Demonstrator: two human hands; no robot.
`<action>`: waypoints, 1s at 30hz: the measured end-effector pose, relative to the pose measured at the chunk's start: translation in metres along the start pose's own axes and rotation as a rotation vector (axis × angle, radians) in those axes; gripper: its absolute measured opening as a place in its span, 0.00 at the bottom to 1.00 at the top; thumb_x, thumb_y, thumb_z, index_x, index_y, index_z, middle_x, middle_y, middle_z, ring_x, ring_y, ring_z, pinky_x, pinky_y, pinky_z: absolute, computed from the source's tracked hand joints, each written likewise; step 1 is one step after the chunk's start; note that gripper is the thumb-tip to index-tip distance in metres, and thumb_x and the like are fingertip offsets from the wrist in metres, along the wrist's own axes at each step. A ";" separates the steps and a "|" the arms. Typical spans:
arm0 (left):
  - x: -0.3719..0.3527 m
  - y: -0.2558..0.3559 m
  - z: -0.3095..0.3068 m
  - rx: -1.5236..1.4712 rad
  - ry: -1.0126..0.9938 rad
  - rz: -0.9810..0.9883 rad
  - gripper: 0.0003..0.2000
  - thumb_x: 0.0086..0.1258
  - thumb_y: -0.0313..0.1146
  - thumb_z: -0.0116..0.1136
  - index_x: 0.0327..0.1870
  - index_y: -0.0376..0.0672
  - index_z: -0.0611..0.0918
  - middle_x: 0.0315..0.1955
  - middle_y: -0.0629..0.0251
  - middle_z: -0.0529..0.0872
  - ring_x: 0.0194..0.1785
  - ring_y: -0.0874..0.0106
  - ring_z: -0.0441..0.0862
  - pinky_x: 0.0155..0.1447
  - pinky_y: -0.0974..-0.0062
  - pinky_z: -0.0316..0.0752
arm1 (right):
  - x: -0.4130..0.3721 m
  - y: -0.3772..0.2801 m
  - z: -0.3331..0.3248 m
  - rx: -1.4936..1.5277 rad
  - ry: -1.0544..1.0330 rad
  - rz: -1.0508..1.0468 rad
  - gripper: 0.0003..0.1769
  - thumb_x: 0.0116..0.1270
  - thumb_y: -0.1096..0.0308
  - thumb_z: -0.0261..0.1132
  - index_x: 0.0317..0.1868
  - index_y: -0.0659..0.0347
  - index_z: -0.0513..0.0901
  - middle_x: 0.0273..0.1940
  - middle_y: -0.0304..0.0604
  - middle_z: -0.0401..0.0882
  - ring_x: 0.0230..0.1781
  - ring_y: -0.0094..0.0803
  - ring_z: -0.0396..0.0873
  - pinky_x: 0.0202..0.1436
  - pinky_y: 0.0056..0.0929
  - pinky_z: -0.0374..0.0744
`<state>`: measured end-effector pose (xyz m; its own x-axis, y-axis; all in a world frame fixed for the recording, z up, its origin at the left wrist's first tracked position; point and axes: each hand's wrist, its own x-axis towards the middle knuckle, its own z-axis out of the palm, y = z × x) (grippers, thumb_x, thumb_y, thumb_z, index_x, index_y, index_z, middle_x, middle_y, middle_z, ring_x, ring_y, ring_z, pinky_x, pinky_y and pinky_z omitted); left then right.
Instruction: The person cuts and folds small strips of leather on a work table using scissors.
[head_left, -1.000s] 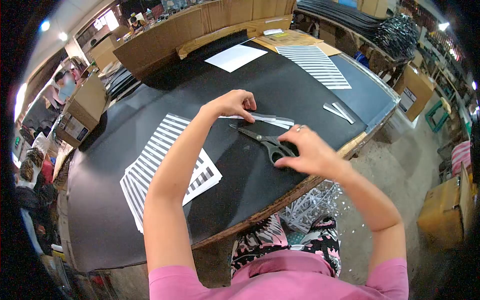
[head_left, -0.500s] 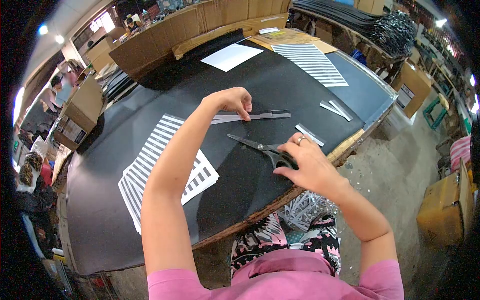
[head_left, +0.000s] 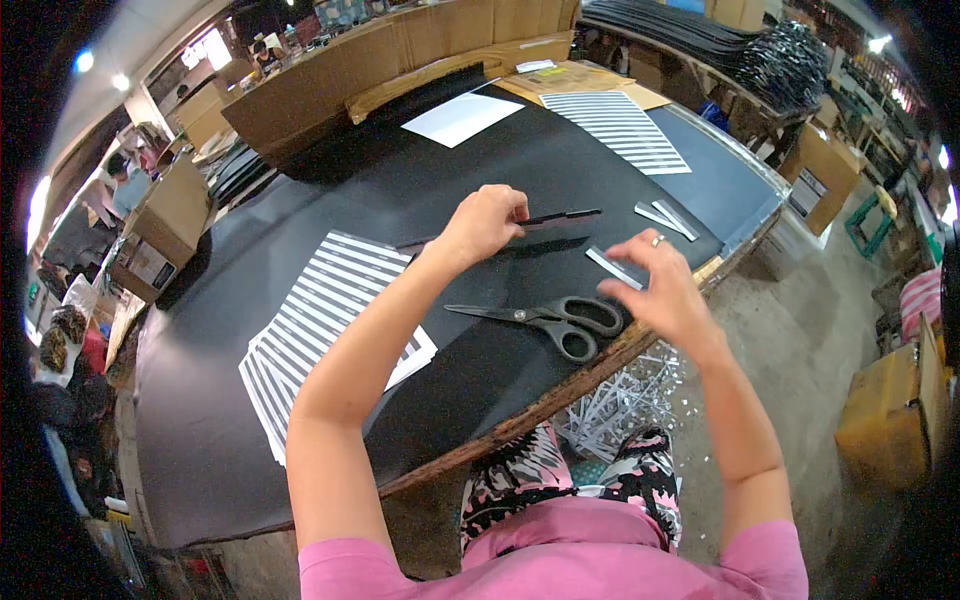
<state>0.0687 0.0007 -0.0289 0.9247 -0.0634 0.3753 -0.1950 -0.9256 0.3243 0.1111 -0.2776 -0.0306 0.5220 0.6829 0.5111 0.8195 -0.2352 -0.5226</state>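
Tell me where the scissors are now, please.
In the head view, the scissors lie right of centre by the table's near edge, between the striped paper stack and the right hand.

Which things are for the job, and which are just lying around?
Probably for the job: scissors, dark strip in the left hand, striped sheets, short strips.

Probably just lying about: yellowish box at lower right, black bundle at back.

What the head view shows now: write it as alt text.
A person's left hand holds a thin strip over a black table. The open right hand is near a short strip and scissors; striped sheets lie at left.
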 end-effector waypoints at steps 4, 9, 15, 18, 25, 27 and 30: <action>0.000 0.006 0.018 -0.059 0.071 -0.069 0.11 0.51 0.29 0.70 0.34 0.36 0.83 0.28 0.55 0.82 0.34 0.62 0.83 0.40 0.68 0.77 | -0.015 0.035 0.020 -0.120 -0.017 0.019 0.18 0.57 0.74 0.67 0.50 0.65 0.80 0.51 0.55 0.78 0.56 0.52 0.73 0.62 0.42 0.71; -0.016 -0.006 0.021 -0.117 0.100 -0.061 0.12 0.53 0.28 0.69 0.38 0.36 0.84 0.29 0.56 0.83 0.34 0.63 0.83 0.41 0.70 0.78 | -0.025 0.023 0.013 0.011 -0.159 0.033 0.18 0.64 0.77 0.59 0.56 0.67 0.78 0.60 0.59 0.74 0.66 0.52 0.68 0.69 0.41 0.67; -0.022 -0.003 0.020 -0.134 0.118 -0.128 0.12 0.54 0.26 0.68 0.41 0.37 0.85 0.32 0.56 0.84 0.35 0.65 0.83 0.43 0.71 0.78 | 0.038 0.053 0.022 0.517 0.022 0.261 0.26 0.69 0.76 0.54 0.67 0.68 0.66 0.67 0.57 0.67 0.71 0.43 0.64 0.72 0.34 0.62; -0.019 0.003 0.028 -0.134 0.168 -0.121 0.12 0.54 0.25 0.68 0.41 0.37 0.85 0.32 0.56 0.84 0.36 0.64 0.83 0.43 0.70 0.78 | 0.072 0.069 0.036 0.728 0.032 0.389 0.35 0.64 0.80 0.50 0.73 0.66 0.55 0.73 0.58 0.54 0.75 0.44 0.53 0.72 0.36 0.60; -0.028 0.009 0.031 -0.138 0.252 -0.133 0.14 0.54 0.26 0.68 0.44 0.36 0.84 0.33 0.55 0.83 0.39 0.60 0.82 0.45 0.68 0.76 | 0.077 0.067 0.059 0.717 -0.061 0.405 0.37 0.59 0.84 0.42 0.73 0.68 0.55 0.70 0.61 0.59 0.73 0.43 0.58 0.70 0.28 0.60; -0.028 0.008 0.033 -0.140 0.270 -0.119 0.14 0.55 0.26 0.68 0.44 0.36 0.84 0.33 0.55 0.83 0.39 0.59 0.82 0.46 0.67 0.76 | 0.075 0.061 0.064 0.711 -0.049 0.401 0.37 0.58 0.85 0.42 0.72 0.69 0.55 0.69 0.59 0.62 0.71 0.41 0.61 0.69 0.27 0.61; -0.029 0.009 0.035 -0.106 0.288 -0.103 0.14 0.55 0.26 0.67 0.44 0.37 0.84 0.33 0.55 0.83 0.39 0.58 0.82 0.46 0.66 0.75 | 0.074 0.054 0.070 0.722 -0.058 0.373 0.34 0.63 0.84 0.44 0.72 0.69 0.56 0.69 0.59 0.62 0.70 0.39 0.63 0.67 0.26 0.63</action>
<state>0.0518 -0.0186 -0.0672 0.8137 0.1506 0.5615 -0.1525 -0.8768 0.4561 0.1773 -0.1916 -0.0684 0.7011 0.6871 0.1905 0.2294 0.0357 -0.9727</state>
